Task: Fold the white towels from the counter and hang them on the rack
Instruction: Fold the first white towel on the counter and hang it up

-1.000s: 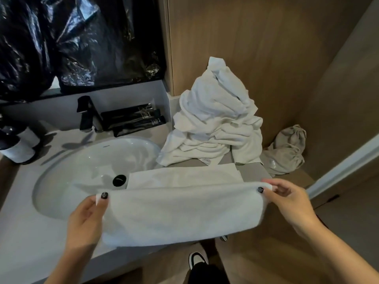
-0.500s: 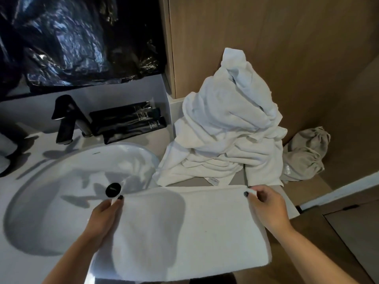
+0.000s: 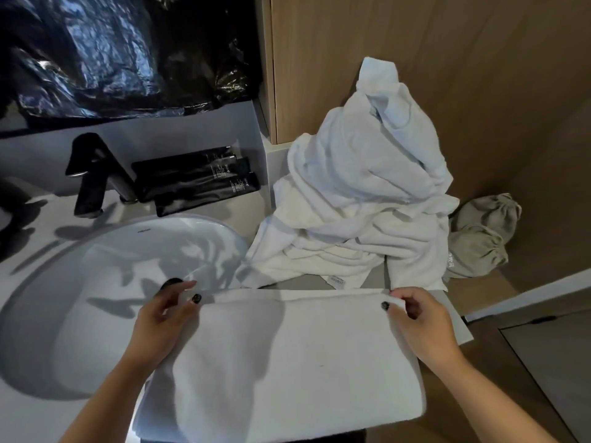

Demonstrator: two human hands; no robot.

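Observation:
A white towel (image 3: 287, 362), folded over, lies flat on the counter's front edge, partly over the sink rim. My left hand (image 3: 163, 318) pinches its far left corner. My right hand (image 3: 415, 318) pinches its far right corner. Both far corners sit together along one straight edge. Behind it a tall heap of crumpled white towels (image 3: 361, 203) leans against the wooden wall. No rack shows in this view.
A white oval sink (image 3: 96, 282) fills the left, with a black tap (image 3: 89, 174) and black tubes (image 3: 198, 183) behind it. Black plastic sheeting (image 3: 121, 49) covers the wall above. A beige cloth bag (image 3: 479, 231) sits right of the heap. The counter's right end (image 3: 460, 327) drops to the floor.
The towel was held up stretched in the air; both hands have carried its top edge forward and laid it down, folding it over onto the counter.

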